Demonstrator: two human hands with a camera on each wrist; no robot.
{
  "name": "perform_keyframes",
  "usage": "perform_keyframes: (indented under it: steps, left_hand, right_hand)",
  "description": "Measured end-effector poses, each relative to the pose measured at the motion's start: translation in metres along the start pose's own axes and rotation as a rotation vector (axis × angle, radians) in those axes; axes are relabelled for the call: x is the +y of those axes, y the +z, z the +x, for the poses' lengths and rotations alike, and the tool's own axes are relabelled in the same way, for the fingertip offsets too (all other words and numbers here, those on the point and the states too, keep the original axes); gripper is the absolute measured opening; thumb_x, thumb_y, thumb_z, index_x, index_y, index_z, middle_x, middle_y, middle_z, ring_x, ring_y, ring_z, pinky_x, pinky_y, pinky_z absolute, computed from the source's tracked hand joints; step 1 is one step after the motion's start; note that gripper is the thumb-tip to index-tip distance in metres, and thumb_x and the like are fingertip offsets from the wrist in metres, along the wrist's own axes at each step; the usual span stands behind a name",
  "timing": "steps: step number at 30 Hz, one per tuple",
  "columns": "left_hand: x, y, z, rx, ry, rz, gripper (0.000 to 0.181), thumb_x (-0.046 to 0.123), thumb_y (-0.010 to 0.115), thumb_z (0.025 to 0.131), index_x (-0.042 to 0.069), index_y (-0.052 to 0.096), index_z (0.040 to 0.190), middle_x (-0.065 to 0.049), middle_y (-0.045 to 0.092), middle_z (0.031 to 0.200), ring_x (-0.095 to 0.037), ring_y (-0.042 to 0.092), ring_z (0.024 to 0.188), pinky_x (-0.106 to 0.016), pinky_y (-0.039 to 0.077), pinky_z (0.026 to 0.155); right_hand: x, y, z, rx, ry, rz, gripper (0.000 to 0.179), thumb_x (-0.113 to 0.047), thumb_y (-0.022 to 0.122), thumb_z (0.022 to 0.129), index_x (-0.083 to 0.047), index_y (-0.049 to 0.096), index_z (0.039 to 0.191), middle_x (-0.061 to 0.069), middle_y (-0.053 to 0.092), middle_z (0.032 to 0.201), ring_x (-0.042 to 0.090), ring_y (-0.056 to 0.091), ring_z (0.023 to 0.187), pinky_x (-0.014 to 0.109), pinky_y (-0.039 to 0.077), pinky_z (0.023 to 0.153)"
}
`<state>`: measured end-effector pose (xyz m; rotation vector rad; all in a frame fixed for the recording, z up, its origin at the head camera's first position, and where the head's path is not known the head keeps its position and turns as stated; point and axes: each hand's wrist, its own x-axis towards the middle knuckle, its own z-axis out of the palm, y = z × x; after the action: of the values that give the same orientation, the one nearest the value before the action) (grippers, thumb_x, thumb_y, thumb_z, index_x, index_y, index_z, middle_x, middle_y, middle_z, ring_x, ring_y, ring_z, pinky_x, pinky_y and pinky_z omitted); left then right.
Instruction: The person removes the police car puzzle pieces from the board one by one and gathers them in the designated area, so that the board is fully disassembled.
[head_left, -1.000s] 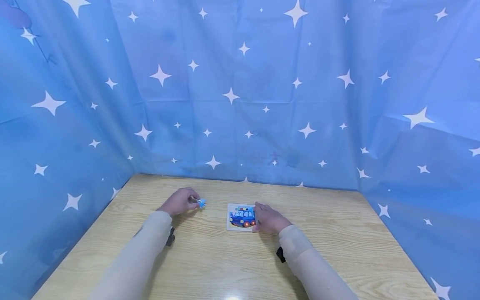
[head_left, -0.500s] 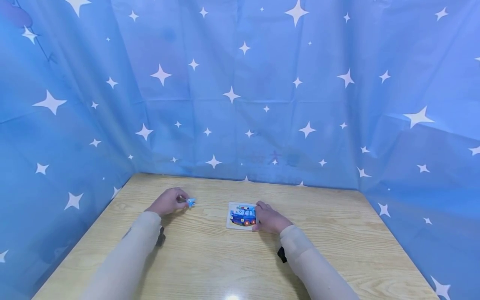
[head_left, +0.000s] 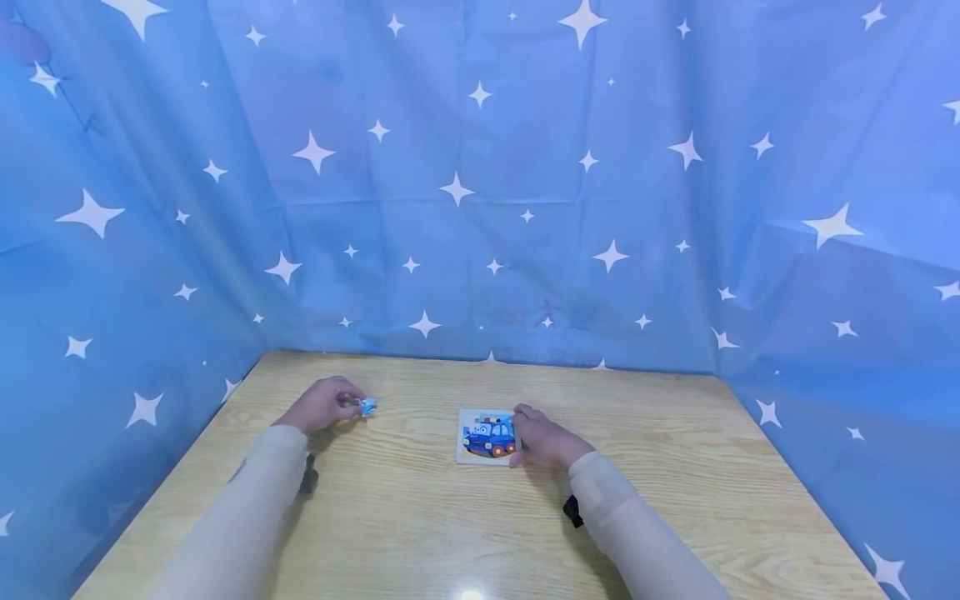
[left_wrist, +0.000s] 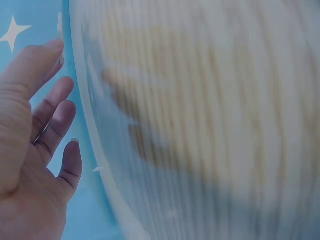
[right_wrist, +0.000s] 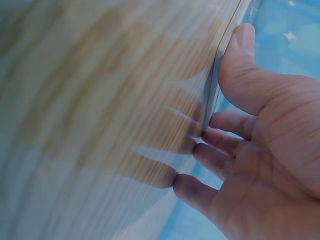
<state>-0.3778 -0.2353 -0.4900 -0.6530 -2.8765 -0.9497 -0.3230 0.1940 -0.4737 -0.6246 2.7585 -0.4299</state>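
Observation:
In the head view, a square picture puzzle (head_left: 488, 446) with a blue cartoon car and a pale border lies on the wooden table. My right hand (head_left: 547, 439) grips its right side, fingers toward the far corner and thumb at the near one. The right wrist view shows the thumb of the right hand (right_wrist: 265, 120) along the thin board edge (right_wrist: 212, 95), with other fingertips touching the tabletop. Off to the left, my left hand (head_left: 320, 403) pinches a small blue-and-white puzzle piece (head_left: 367, 407) close over the table. The left hand (left_wrist: 35, 120) has its lower fingers loosely spread.
The light wooden table (head_left: 420, 525) runs back to a blue curtain (head_left: 450, 225) with white stars, which also closes in both sides. Dark wrist devices, such as the right one (head_left: 573, 510), sit under the sleeves.
My left hand has moved left, away from the picture puzzle, with the small piece between its fingers. The right hand stays at the puzzle's right side, nearly still.

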Motion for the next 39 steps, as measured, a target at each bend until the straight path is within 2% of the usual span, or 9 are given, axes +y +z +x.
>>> perform_keyframes:
  steps: [2, 5, 12, 17, 28, 39]
  left_hand:
    - [-0.003, -0.001, -0.001, 0.009, 0.015, 0.005, 0.025, 0.011, 0.079, 0.086, 0.002, 0.075, 0.109, -0.005, 0.068, 0.099, -0.026, 0.067, 0.092, -0.047, 0.056, 0.086]
    - [-0.009, -0.002, -0.003, 0.019, 0.006, 0.014, 0.024, 0.013, 0.079, 0.086, 0.004, 0.075, 0.109, -0.004, 0.067, 0.098, -0.024, 0.065, 0.091, -0.048, 0.055, 0.086]
    - [-0.016, -0.008, -0.012, -0.014, -0.092, -0.012, 0.022, 0.016, 0.078, 0.089, 0.006, 0.076, 0.109, -0.008, 0.065, 0.105, -0.030, 0.064, 0.099, -0.052, 0.052, 0.091]
    - [-0.017, -0.012, -0.015, -0.023, -0.102, 0.002, 0.018, 0.018, 0.076, 0.091, 0.010, 0.077, 0.107, -0.010, 0.062, 0.111, -0.033, 0.062, 0.103, -0.056, 0.050, 0.094]
    - [-0.028, -0.011, -0.024, -0.024, -0.131, -0.061, 0.023, 0.019, 0.078, 0.089, 0.009, 0.077, 0.109, -0.012, 0.061, 0.115, -0.040, 0.062, 0.108, -0.059, 0.047, 0.098]
    - [-0.018, -0.008, -0.024, -0.047, -0.145, -0.114, 0.025, 0.016, 0.077, 0.091, 0.007, 0.077, 0.115, -0.017, 0.058, 0.120, -0.038, 0.060, 0.109, -0.056, 0.048, 0.097]
  right_hand:
    - [0.001, -0.001, -0.001, -0.004, -0.003, 0.006, 0.080, -0.030, 0.073, 0.093, 0.010, 0.035, 0.150, 0.026, 0.024, 0.162, 0.040, 0.021, 0.151, 0.050, 0.026, 0.119]
    - [0.000, -0.002, -0.001, -0.005, 0.002, 0.001, 0.080, -0.031, 0.072, 0.094, 0.010, 0.034, 0.151, 0.025, 0.023, 0.162, 0.040, 0.021, 0.151, 0.050, 0.026, 0.119]
    - [-0.004, -0.003, 0.000, 0.000, -0.014, 0.015, 0.080, -0.030, 0.072, 0.093, 0.011, 0.034, 0.150, 0.026, 0.023, 0.162, 0.041, 0.021, 0.150, 0.050, 0.026, 0.119]
    - [-0.004, -0.003, 0.001, 0.003, -0.015, 0.004, 0.079, -0.031, 0.071, 0.094, 0.010, 0.035, 0.151, 0.026, 0.023, 0.162, 0.040, 0.020, 0.151, 0.049, 0.026, 0.119]
    - [-0.005, 0.000, 0.000, 0.010, -0.006, 0.028, 0.082, -0.031, 0.072, 0.093, 0.010, 0.032, 0.152, 0.025, 0.023, 0.162, 0.040, 0.021, 0.151, 0.049, 0.025, 0.120]
    - [0.002, 0.003, -0.003, 0.012, 0.011, -0.012, 0.082, -0.033, 0.072, 0.093, 0.008, 0.033, 0.152, 0.024, 0.025, 0.162, 0.038, 0.022, 0.151, 0.048, 0.027, 0.119]
